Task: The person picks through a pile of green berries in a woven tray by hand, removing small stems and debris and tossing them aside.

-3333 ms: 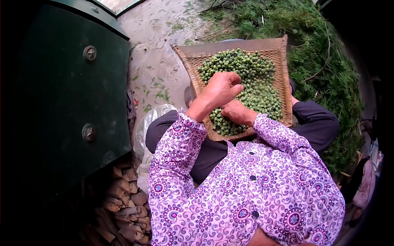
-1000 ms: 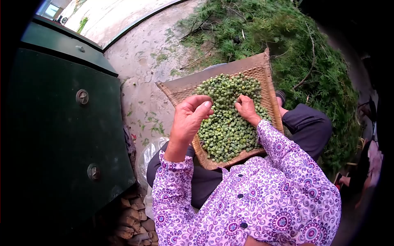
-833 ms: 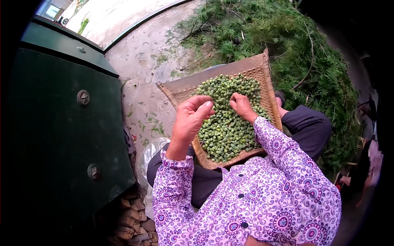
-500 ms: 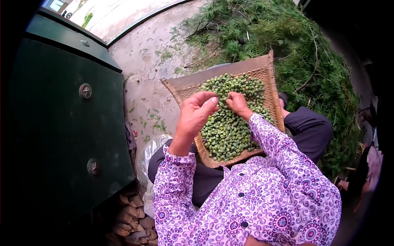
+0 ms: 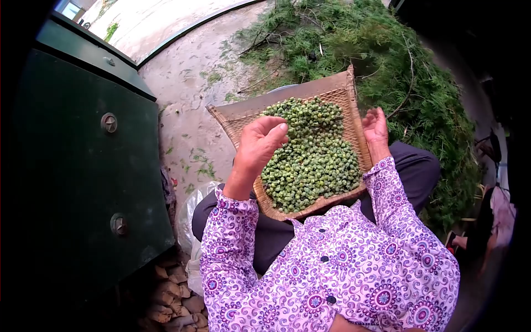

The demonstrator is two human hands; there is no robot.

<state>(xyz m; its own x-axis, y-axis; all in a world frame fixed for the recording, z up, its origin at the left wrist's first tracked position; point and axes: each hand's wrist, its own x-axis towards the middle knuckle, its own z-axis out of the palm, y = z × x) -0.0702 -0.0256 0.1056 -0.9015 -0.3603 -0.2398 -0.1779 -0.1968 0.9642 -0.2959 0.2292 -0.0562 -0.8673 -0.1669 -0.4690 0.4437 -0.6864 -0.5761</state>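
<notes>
A woven winnowing basket (image 5: 352,113) rests across my lap, its wide end pointing away from me. Small round green cones (image 5: 310,166) fill its middle, piled in two joined heaps. Above its left side is my left hand (image 5: 257,146), with fingers curled and the thumb pressed towards them; whatever they may hold is hidden. My right hand (image 5: 376,130) is just outside the basket's right edge, fingers loosely stretched upward and slightly apart, with nothing visible in them.
Cut evergreen branches (image 5: 420,116) lie heaped beyond and to the right. A dark green metal door (image 5: 88,166) stands at the left. Near my left knee are a clear plastic bag (image 5: 191,216) and split firewood (image 5: 174,296). Another person's foot (image 5: 458,242) shows at the right.
My right hand has left the cones and moved right, past the basket's edge, its fingers loosening. My left hand keeps nearly the same pose above the basket. The view has shifted slightly.
</notes>
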